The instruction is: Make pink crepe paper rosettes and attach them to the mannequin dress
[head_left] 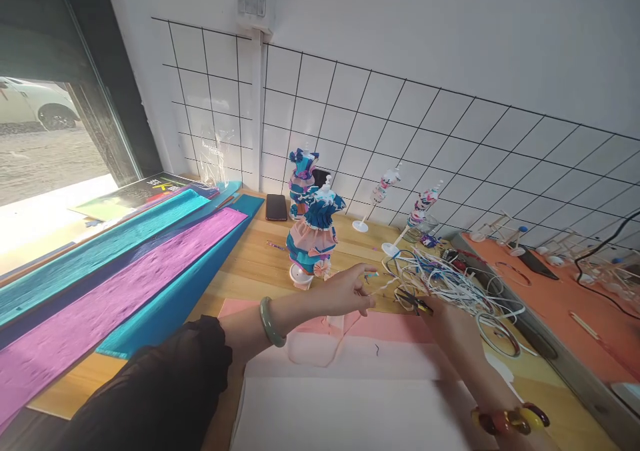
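My left hand [350,292], with a green bangle at the wrist, reaches over the pink-edged sheet [390,331]. Its index finger points out, while the thumb and other fingers pinch a thin pale cord [334,357] that hangs in a loop onto the sheet. A strand also runs from these fingers toward the right. My right hand [447,321] is closed around dark-bladed scissors [414,301] with some yellow near the grip, their tips toward the cord. Just beyond my left hand stands a small dress form [313,234] in ruffled teal and peach fabric.
A heap of tangled cords [460,291] lies right of my hands. Farther back stand another dressed form [301,177], two slim stands [386,187] and a phone [276,207]. Teal and pink fabric strips [165,291] cover the left. An orange-topped surface [565,304] adjoins at right.
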`<state>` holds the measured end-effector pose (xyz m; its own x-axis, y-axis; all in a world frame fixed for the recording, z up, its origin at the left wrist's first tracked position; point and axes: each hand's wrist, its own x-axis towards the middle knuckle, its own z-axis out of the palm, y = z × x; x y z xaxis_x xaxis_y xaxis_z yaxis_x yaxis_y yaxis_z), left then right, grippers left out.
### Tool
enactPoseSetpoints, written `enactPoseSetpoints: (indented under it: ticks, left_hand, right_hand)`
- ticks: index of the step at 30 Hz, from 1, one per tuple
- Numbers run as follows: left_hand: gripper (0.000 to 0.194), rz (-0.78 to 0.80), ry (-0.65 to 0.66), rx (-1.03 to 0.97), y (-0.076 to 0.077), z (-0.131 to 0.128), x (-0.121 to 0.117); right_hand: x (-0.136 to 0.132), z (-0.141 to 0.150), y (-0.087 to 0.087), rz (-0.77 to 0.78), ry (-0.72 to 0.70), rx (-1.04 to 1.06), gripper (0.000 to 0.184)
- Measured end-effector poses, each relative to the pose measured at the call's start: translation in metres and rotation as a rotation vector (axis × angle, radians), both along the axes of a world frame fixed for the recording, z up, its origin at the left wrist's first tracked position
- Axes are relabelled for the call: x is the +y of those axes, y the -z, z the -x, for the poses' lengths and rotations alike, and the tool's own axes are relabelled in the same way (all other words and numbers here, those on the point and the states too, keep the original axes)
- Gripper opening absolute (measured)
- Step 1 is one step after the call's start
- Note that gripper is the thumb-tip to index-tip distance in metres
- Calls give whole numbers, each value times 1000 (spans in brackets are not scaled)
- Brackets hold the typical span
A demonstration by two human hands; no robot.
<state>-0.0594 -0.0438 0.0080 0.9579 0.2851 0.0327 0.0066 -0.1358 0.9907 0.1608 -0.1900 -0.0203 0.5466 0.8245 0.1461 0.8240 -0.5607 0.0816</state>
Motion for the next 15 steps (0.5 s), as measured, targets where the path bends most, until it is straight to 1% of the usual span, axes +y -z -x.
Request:
enactPoseSetpoints:
  ticks: [3,5,7,9,10,12,13,14,15]
  left_hand:
    - [62,169,31,-52,-9,3,0]
    - [58,275,40,-86,-16,5,0]
    - [54,364,47,-120,-22,7,0]
    - [52,446,60,-162,-28,10,-1]
    - [51,485,75,-187,-31,12,-2]
    - [52,563,120,-236,-35,15,-4]
    - [53,593,142,-251,-38,16,-5]
    - [54,615,160,-257,-39,17,-6]
    - [56,628,174,-256,-41,18,-7]
  right_hand:
    - [4,-14,4,60,68,6,36]
    - [5,-20,10,55,53,43,41]
    - [6,-22,15,2,-2,104,46]
    - [8,-20,15,-100,-73,159,52]
    - [8,-15,11,-167,-108,181,54]
    - [10,2,-5,-320,-170,242,52]
    - [11,15,-16,-403,-208,327,49]
    - [11,30,-29,-486,-242,454,45]
    - [12,47,-43,-553,-238,608,42]
